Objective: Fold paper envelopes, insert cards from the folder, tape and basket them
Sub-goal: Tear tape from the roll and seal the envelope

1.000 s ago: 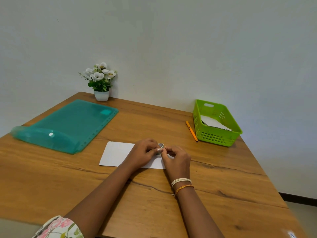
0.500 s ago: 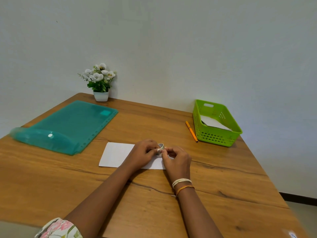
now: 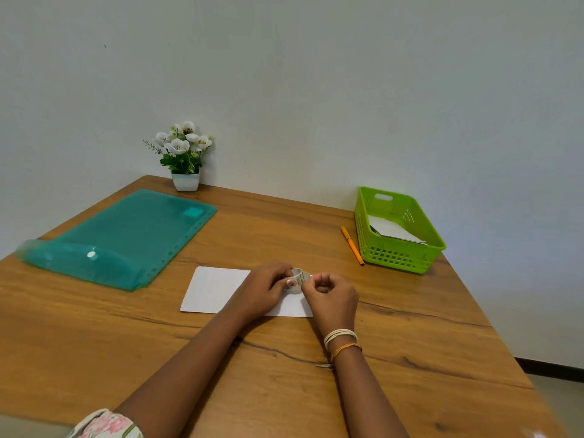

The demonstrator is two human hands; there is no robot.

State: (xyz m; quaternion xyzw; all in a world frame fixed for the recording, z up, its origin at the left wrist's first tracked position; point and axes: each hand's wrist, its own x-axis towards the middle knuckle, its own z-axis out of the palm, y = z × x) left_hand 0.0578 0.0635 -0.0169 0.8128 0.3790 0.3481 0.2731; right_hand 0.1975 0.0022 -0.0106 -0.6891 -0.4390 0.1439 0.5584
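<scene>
Head view: paper (image 3: 393, 233) inside green basket (image 3: 423, 216)

L sleeve (image 3: 106, 425): floral pink/green | R wrist: white bangles (image 3: 339, 336) + orange thread (image 3: 346, 348)

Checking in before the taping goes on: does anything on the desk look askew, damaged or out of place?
Nothing stands out. The white envelope lies flat under both hands, which hold the tape roll. The green folder is shut, the pen lies beside the basket, and papers sit inside it.

Plain pale wall (image 3: 347, 74), wooden table (image 3: 94, 336), potted white flowers (image 3: 185, 153), dark skirting (image 3: 550, 366)
</scene>
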